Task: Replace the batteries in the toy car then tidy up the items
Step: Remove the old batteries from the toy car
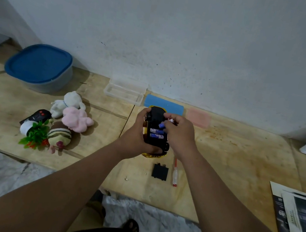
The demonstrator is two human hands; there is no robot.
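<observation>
My left hand holds the yellow toy car upside down above the wooden table, its black underside facing up. Two blue batteries lie in the open battery bay. My right hand pinches a third blue battery at the bay's upper end. The black battery cover lies on the table just below the car. Next to it lies a red and white screwdriver. A small screw rests to the left of the cover.
An open clear plastic case, a blue case and a pink case lie by the wall. Left are plush toys, a black remote, a small fake plant and a blue-lidded tub. Booklets lie right.
</observation>
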